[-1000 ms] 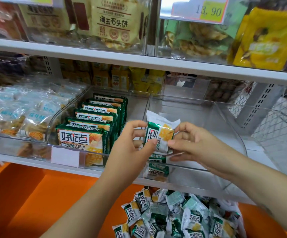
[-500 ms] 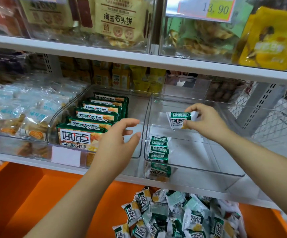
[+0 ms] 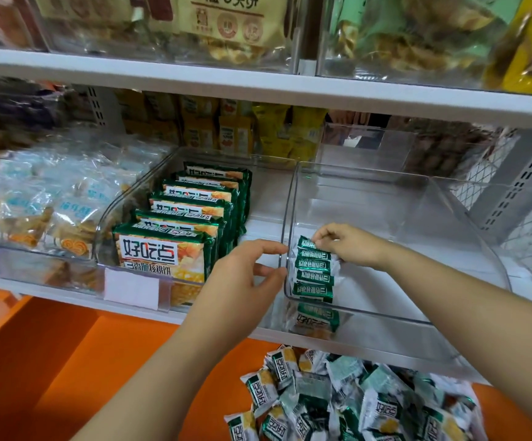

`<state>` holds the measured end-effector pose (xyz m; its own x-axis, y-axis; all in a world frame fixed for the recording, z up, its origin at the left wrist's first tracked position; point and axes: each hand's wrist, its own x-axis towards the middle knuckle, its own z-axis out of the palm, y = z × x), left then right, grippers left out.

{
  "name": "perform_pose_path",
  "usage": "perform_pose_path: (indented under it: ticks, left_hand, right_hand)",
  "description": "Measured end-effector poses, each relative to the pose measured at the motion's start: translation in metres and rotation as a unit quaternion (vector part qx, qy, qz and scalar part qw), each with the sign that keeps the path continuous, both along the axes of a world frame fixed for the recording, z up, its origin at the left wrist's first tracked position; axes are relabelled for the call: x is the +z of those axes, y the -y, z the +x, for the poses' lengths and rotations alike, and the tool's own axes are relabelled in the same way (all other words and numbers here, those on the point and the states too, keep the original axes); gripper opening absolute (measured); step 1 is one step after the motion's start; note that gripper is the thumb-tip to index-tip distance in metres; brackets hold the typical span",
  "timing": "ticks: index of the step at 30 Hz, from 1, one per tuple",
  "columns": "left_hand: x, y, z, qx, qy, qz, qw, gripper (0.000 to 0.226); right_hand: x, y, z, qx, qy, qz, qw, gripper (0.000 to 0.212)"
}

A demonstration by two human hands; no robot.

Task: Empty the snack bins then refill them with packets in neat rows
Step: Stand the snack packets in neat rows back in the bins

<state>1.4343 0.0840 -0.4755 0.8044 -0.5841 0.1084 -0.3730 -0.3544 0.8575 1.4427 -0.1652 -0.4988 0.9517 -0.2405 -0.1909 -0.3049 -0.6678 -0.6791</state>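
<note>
Restocking at a white shop shelf (image 3: 51, 289), which carries a clear plastic snack bin (image 3: 417, 317). The person's right hand (image 3: 350, 246) reaches inside the bin, thumb and fingertips pinching a small green-and-white snack packet (image 3: 305, 242) at the back end of a row of matching packets (image 3: 314, 276) that stands on edge along the bin's left wall, near its front-left corner. The left hand (image 3: 239, 281) sits outside that wall, fingers loosely spread and holding nothing, their tips touching the clear plastic. A neighbouring clear bin (image 3: 124, 205) to the left holds a row of larger green packets (image 3: 169, 249) running front to back. Below the shelf's front edge, a loose heap of small packets (image 3: 353, 399) lies on an orange ledge (image 3: 99, 361).
</note>
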Motion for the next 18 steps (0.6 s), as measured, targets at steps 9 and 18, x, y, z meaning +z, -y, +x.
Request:
perform_pose_path:
  ticks: [9,18]
  left_hand:
    - [-0.003,0.003,0.001,0.008,0.011,-0.005,1.000,0.025]
    - [-0.002,0.001,-0.001,-0.004,0.027,0.000,1.000,0.026]
  right_hand:
    - [-0.004,-0.004,-0.001,0.046,-0.039,-0.059,0.996,0.039]
    - [0.000,-0.010,-0.011,-0.011,-0.025,0.001,1.000,0.038]
